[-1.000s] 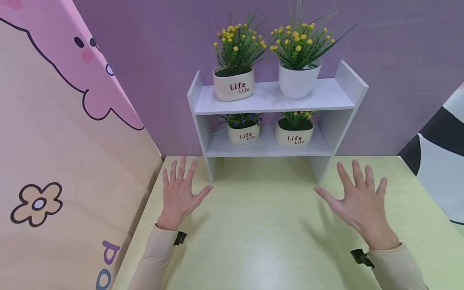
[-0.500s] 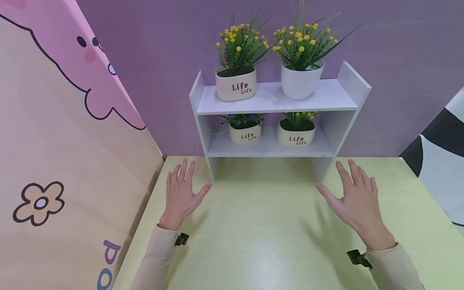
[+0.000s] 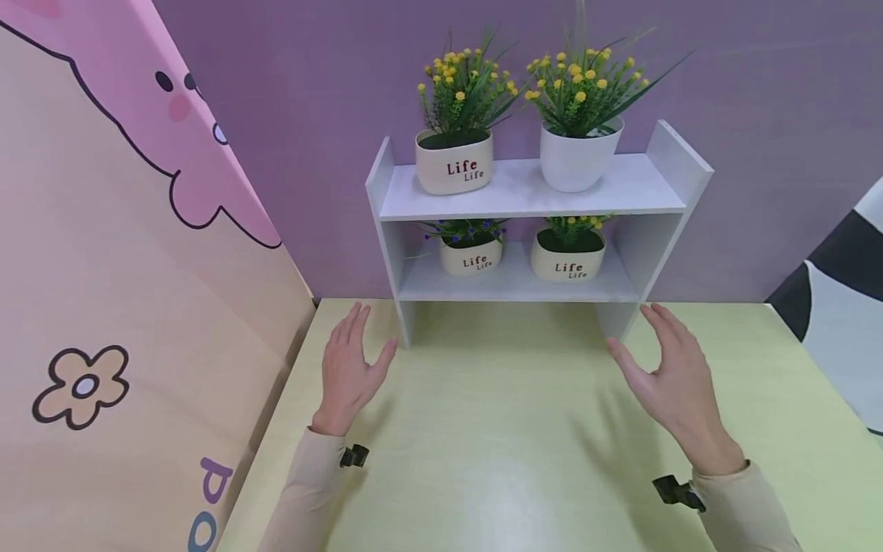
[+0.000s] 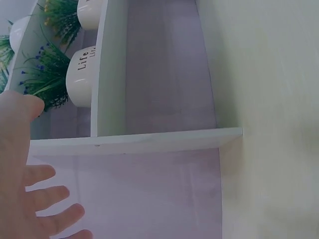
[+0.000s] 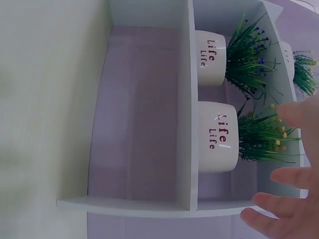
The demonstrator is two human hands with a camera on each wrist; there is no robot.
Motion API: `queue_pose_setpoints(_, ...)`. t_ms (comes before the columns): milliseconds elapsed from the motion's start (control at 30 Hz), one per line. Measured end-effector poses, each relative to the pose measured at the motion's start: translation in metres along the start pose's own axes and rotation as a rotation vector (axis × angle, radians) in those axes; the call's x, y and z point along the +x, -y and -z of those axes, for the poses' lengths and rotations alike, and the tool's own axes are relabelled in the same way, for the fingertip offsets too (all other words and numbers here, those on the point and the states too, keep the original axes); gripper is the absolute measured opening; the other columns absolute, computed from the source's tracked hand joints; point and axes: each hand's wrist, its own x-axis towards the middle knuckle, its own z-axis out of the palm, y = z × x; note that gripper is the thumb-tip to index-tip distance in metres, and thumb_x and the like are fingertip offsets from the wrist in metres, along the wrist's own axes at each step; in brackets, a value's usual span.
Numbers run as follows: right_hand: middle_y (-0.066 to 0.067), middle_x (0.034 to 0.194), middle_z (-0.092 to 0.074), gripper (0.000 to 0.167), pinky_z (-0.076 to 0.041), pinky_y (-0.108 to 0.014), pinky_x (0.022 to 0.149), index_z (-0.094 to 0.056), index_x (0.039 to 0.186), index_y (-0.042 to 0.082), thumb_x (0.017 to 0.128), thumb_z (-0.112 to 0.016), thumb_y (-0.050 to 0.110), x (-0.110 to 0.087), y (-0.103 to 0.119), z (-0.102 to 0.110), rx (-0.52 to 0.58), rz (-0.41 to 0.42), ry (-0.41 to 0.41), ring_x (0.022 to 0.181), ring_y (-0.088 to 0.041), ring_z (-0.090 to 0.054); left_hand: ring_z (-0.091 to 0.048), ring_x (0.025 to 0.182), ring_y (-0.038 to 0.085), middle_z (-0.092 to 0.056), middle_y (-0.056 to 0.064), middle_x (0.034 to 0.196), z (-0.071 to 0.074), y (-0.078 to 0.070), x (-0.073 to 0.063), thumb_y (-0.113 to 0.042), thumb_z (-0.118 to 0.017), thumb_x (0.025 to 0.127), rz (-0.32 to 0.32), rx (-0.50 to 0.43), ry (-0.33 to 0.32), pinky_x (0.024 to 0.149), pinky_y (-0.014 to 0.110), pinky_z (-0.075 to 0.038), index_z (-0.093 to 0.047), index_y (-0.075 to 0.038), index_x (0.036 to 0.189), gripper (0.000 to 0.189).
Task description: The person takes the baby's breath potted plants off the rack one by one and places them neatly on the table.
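A white two-tier shelf [image 3: 519, 289] stands at the back of the table. My left hand [image 3: 347, 376] is in the air near the shelf's left leg, thumb spread from the fingers and holding nothing. Near the right leg, my right hand [image 3: 679, 387] has the same spread pose, also holding nothing. Up top sit a cream "Life" flowerpot [image 3: 454, 169] and a plain white flowerpot [image 3: 578, 161], both with yellow flowers. On the lower tier are a flowerpot with blue flowers [image 3: 472, 259] and a flowerpot with yellow flowers [image 3: 569, 265]; the upper board partly hides their plants.
The pale yellow table [image 3: 483, 429] extends beneath both arms. A purple wall [image 3: 310, 138] rises behind the shelf. To the left is a cartoon-printed panel [image 3: 172, 322], and at the right edge a black-and-white panel [image 3: 845, 307].
Both hands have turned, with their fingers drawn closer together and palms facing inward. The right hand's fingers have swung left. The whole head view has shifted slightly; the flowerpots stay put.
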Motion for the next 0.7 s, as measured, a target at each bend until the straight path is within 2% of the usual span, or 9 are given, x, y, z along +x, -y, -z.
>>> queue_pose_setpoints(100, -0.03, 0.157, -0.051, 0.069, -0.033, -0.075, 0.112, -0.052, 0.155, -0.002, 0.099, -0.074, 0.032, 0.002, 0.002, -0.001, 0.03, 0.002, -0.023, 0.144, -0.056, -0.046, -0.05, 0.146, 0.042, -0.048, 0.015, 0.166, -0.003, -0.001, 0.002, -0.046, -0.066, 0.101, 0.007, -0.022, -0.025, 0.116, 0.061, -0.043, -0.051, -0.006, 0.157, 0.07)
queue_pose_setpoints(433, -0.022, 0.156, -0.056, 0.062, -0.037, -0.068, 0.116, -0.058, 0.152, 0.004, 0.097, -0.077, 0.026, 0.008, 0.014, -0.002, 0.084, -0.002, -0.071, 0.146, -0.047, -0.049, -0.047, 0.15, 0.038, -0.046, 0.013, 0.167, -0.011, -0.006, 0.009, -0.047, -0.064, 0.102, 0.084, -0.091, -0.025, 0.114, 0.061, -0.045, -0.048, -0.009, 0.159, 0.07)
queue_pose_setpoints(700, -0.021, 0.154, -0.058, 0.059, -0.038, -0.067, 0.116, -0.061, 0.149, 0.003, 0.095, -0.079, 0.022, 0.016, 0.026, -0.003, 0.126, 0.028, -0.091, 0.145, -0.046, -0.051, -0.047, 0.15, 0.039, -0.046, 0.015, 0.167, -0.017, -0.009, 0.016, -0.046, -0.064, 0.102, 0.08, -0.104, -0.022, 0.114, 0.062, -0.045, -0.047, -0.007, 0.16, 0.071)
